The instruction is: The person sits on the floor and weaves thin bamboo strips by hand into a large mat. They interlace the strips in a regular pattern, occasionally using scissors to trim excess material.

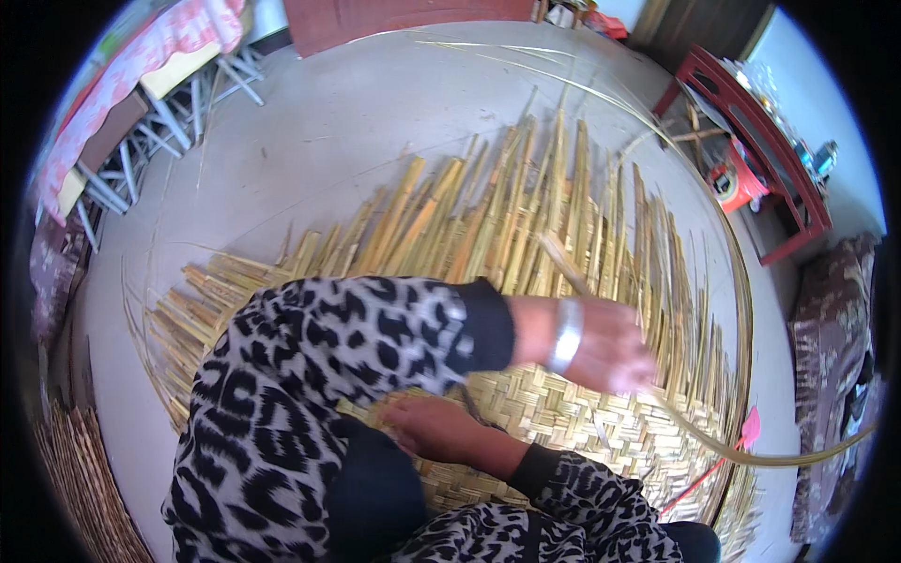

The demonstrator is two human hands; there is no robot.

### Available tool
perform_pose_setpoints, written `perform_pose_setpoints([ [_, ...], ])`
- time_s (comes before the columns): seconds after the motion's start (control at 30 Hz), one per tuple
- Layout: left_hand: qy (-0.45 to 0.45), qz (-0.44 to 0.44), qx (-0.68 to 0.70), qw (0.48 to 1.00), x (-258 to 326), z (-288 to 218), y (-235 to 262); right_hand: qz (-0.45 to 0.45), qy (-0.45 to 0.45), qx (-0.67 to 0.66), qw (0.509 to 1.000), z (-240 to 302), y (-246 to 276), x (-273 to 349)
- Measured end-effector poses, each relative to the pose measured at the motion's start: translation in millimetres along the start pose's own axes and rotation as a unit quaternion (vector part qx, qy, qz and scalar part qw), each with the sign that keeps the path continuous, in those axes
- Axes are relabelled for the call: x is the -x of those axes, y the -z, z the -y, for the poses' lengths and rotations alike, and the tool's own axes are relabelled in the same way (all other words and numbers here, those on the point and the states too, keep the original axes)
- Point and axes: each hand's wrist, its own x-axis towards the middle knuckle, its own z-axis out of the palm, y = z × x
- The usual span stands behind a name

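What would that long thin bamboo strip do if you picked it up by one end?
The long strip would probably droop and bend, since it already curves in an arc past the woven mat. It looks thin, so likely light. The left hand is blurred beside it; the grip is unclear.

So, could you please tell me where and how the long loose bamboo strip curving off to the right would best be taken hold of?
Probably grip the long bamboo strip near its woven end, where it leaves the woven bamboo mat, coming from above with the left hand, which is blurred beside it. The strip is thin and flat, and its far end bows away springily, so a pinch across its flat faces there should control it best.
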Motion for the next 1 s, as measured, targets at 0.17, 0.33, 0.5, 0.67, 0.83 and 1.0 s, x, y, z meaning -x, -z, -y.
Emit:
perform_pose_setpoints([
  [0.17, 0.076, 0.204, -0.009, 0.976, 103.1, 17.5, -53.9, -0.113, -0.001, -0.037, 0.993, -9.6, 40.1, 41.2],
  [0.33, 0.168, 0.25, -0.039, 0.953, 177.3, 17.7, -48.5, -0.333, -0.068, 0.095, 0.936, -94.8, 98.1, 84.3],
  [0.5, 0.197, 0.239, -0.102, 0.945, 214.7, 28.2, -49.6, -0.126, -0.408, -0.141, 0.893, -184.5, 125.7, 151.9],
  [0.67, 0.304, 0.305, -0.173, 0.886, 280.8, 56.9, -41.0, -0.028, -0.504, -0.223, 0.834, -207.8, 136.8, 209.2],
  [0.83, 0.376, 0.32, -0.332, 0.804, 313.0, 57.6, -44.1, -0.078, -0.492, -0.152, 0.854, -216.8, 148.1, 238.7],
  [1.0, 0.436, 0.235, -0.167, 0.852, 271.1, 50.6, -105.3, -0.277, -0.438, 0.104, 0.849, -242.4, 132.3, 237.9],
])
